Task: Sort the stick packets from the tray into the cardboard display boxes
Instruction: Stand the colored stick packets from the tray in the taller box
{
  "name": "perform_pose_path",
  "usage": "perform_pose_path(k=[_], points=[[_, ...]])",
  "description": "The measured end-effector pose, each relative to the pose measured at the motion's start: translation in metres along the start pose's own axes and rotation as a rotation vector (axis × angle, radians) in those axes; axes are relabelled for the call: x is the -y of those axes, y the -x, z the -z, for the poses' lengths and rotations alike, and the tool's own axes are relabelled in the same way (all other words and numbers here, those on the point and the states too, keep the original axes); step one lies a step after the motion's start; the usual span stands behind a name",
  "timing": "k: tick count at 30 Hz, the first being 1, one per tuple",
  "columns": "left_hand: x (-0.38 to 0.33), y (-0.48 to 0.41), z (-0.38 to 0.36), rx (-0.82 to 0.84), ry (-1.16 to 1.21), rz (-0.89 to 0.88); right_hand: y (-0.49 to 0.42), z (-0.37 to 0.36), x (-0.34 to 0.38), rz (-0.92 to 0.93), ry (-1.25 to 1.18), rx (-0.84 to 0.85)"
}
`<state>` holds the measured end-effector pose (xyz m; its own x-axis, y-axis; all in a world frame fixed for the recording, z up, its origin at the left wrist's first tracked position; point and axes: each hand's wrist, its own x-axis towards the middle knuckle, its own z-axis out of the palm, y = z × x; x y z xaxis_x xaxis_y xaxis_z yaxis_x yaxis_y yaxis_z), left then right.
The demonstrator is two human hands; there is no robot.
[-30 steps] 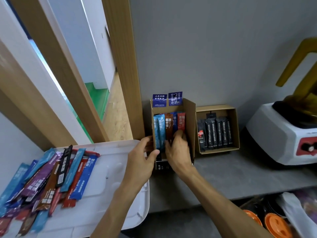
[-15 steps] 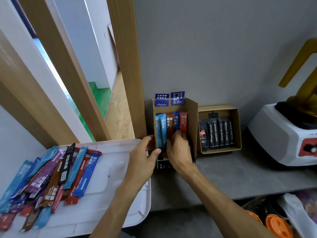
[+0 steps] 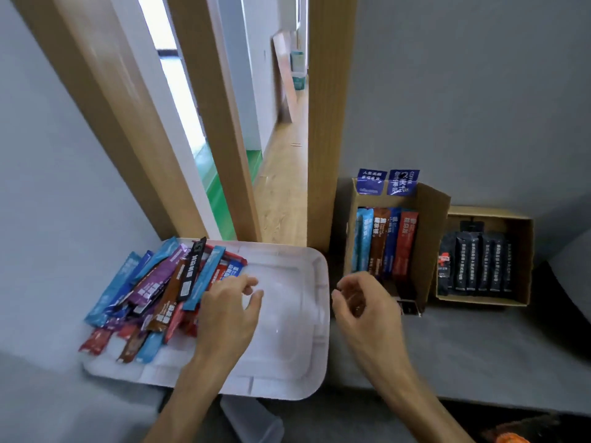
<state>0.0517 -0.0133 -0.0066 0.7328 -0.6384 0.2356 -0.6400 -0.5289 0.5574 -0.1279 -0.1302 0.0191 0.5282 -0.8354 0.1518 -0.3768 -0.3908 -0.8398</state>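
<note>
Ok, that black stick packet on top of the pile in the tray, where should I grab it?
Probably pinch the black packet by its near end, coming from above with the left hand. It lies flat on top of the pile, uncovered, and that end points toward the hand.

Colourful stick packets [image 3: 166, 282] lie heaped left on the white tray [image 3: 287, 362]; others stand in cardboard boxes [image 3: 430, 238].
</note>
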Motion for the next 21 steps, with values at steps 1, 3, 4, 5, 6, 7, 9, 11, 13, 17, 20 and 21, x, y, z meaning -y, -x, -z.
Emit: perform_pose_path(k=[1,3,4,5,6,7,9,11,13,17,20,21], points=[[0.014,0.001,0.006,-0.018,-0.095,0.036,0.005,-0.010,0.005,-0.007,-0.009,0.056],[0.036,0.003,0.016,-0.020,-0.294,0.104,0.009,-0.035,0.010,0.005,0.016,0.157],[0.043,0.005,0.019,-0.008,-0.369,0.123,0.008,-0.048,0.010,0.014,0.047,0.206],[0.047,0.006,0.021,0.007,-0.420,0.137,0.004,-0.060,0.010,0.025,0.077,0.248],[0.050,0.009,0.021,0.021,-0.456,0.149,0.000,-0.070,0.008,0.037,0.099,0.282],[0.052,0.011,0.021,0.027,-0.482,0.160,-0.005,-0.080,0.008,0.044,0.115,0.311],[0.054,0.015,0.020,0.025,-0.508,0.169,-0.014,-0.096,0.009,0.032,0.139,0.369],[0.056,0.018,0.020,0.018,-0.482,0.172,-0.020,-0.107,0.010,0.028,0.156,0.400],[0.056,0.022,0.023,0.024,-0.380,0.174,-0.026,-0.115,0.010,0.000,0.144,0.403],[0.051,0.029,0.036,0.034,0.049,0.303,-0.031,-0.121,0.015,-0.212,-0.039,0.440],[0.046,0.032,0.051,0.046,0.219,0.336,-0.028,-0.119,0.021,-0.402,-0.317,0.462],[0.045,0.033,0.057,0.053,0.242,0.330,-0.026,-0.115,0.023,-0.468,-0.457,0.475]])
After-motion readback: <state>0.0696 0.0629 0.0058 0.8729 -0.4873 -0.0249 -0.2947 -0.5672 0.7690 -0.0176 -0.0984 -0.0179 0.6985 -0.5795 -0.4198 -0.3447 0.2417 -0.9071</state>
